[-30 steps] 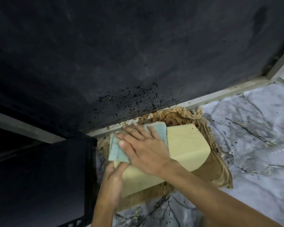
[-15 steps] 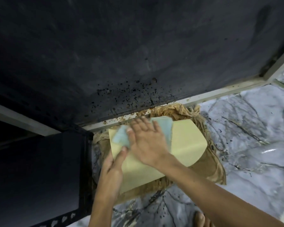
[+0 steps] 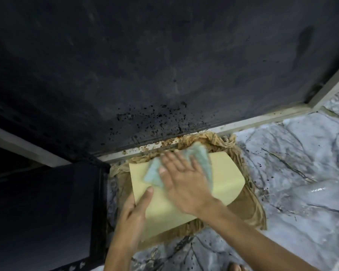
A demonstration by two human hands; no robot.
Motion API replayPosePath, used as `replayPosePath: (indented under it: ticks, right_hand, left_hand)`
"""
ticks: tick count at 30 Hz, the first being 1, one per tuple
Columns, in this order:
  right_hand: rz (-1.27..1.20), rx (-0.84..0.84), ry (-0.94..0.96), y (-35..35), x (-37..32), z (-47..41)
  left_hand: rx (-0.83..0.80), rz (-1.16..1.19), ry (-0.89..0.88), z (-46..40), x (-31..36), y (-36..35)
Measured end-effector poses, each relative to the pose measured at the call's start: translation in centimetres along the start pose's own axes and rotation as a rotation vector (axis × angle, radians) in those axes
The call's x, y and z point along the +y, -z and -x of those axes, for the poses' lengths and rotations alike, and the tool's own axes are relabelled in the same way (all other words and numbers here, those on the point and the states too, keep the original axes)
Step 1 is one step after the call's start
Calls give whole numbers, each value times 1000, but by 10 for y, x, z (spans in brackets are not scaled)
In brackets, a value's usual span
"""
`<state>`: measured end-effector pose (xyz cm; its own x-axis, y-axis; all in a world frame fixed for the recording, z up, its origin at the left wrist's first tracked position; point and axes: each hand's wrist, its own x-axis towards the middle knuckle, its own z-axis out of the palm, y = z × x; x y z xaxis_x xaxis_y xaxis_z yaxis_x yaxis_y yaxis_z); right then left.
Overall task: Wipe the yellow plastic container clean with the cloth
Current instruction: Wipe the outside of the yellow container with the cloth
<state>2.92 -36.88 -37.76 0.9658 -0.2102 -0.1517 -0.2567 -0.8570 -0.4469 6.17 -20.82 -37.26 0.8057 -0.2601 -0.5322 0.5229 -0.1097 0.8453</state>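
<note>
The right hand (image 3: pixel 186 182) lies flat with its fingers spread, palm pressing the pale blue-green cloth (image 3: pixel 155 173) down onto the top face of the yellow plastic container (image 3: pixel 227 178); the cloth shows bunched at the fingertips and along the far side of the hand (its outline is smeared by motion blur, so the exact fold cannot be told). The left hand (image 3: pixel 133 214) is partly open and grips the container's near-left edge, thumb lying on top of the face, the other fingers hidden below it.

The container rests on a crumpled brown fabric (image 3: pixel 249 210), which lies on the marble-patterned floor (image 3: pixel 282 173). The container's far end sits close to the pale skirting strip (image 3: pixel 243 124) at the foot of the dark, speckled wall (image 3: pixel 164 65), with only folds of brown fabric between them. Left of the container, a black cabinet (image 3: pixel 47 212) stands just beside it, leaving a narrow gap. To the container's right and near side the floor is open.

The container's long axis runs diagonally, from the near-left corner held by the left hand toward its rounded far-right corner, the broad face tilted slightly upward toward the camera.
</note>
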Motion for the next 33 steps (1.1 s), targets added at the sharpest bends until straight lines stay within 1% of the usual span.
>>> replayPosePath:
  ticks: [2,4,6,9,12,14,16,17,20,22,24,26,28,30,31,33]
  right_hand:
    - [-38,-19,146,1,-30,-10]
    - [-43,9,174,1,-22,-14]
    - [-67,90,57,-1,16,-10]
    - [-82,191,-208,0,82,2]
    - [-258,295,-311,-3,133,12]
    - [-361,368,-371,-5,159,24]
    - [-371,410,-373,-8,171,37]
    - [-372,426,-367,-8,171,42]
    - [-358,481,-267,0,152,48]
    - [-346,535,-184,14,135,44]
    - [-323,559,-140,30,121,37]
    - [-290,545,-121,38,113,32]
    - [-260,532,-121,42,108,31]
    - [-243,518,-119,45,104,31]
    - [-234,513,-114,46,102,32]
    - [-229,503,-111,47,101,33]
  left_hand:
    - [-38,-47,-13,-1,0,1]
    - [-32,-42,-27,-3,0,8]
    - [-13,-38,-38,-4,2,11]
    - [-13,-123,-66,-5,10,9]
    - [-86,-241,-145,-6,26,5]
    - [-186,-325,-226,-5,46,5]
    - [-305,-497,-315,-7,70,3]
    - [-364,-631,-342,-9,81,1]
    - [-472,-1137,-424,-16,109,-11]
    - [-525,-1480,-558,-17,123,-20]
    - [-556,-1697,-665,-15,134,-25]
    - [-590,-1818,-685,-15,138,-25]
    - [-650,-1868,-671,-15,133,-22]
    - [-712,-1918,-723,-10,124,-20]
    - [-720,-1950,-763,-6,119,-19]
    - [-675,-1966,-824,-2,112,-15]
